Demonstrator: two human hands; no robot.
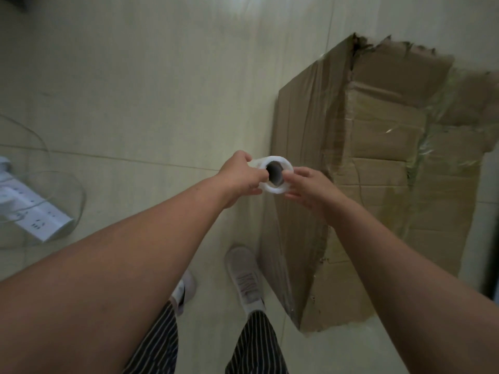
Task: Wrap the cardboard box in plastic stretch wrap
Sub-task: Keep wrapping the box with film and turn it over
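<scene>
Fingers [256, 182] of the left hand [237, 174] curl round the left side of the stretch-wrap roll [276, 189], with the thumb at the edge of its hollow core. Fingers [288, 174] of the right hand [307, 187] pinch the roll's right rim, one tip hooked at the mouth of the core and the others spread beneath it. Both hands thus grip the roll, which is held in the air at arm's length and seen end-on: a white ring around a dark tube.

Immediately right of the roll, and behind it in this view, stands the cardboard box [378, 157] on the floor [162, 90]. It is large and brown, and its far upper edge is ragged and torn. Glossy, creased film [302, 147] lies over its left face and streaks across parts of its top. Whether the film still joins the roll cannot be made out.

Below the arms appear striped trousers [253, 344] and two pale shoes: the right shoe [247, 279] just beside the box's near corner, the left shoe [185, 290] partly hidden by the left forearm. At far left, well apart from the box, a white power strip [35, 211] lies behind a curved clear glass edge [81, 201].
</scene>
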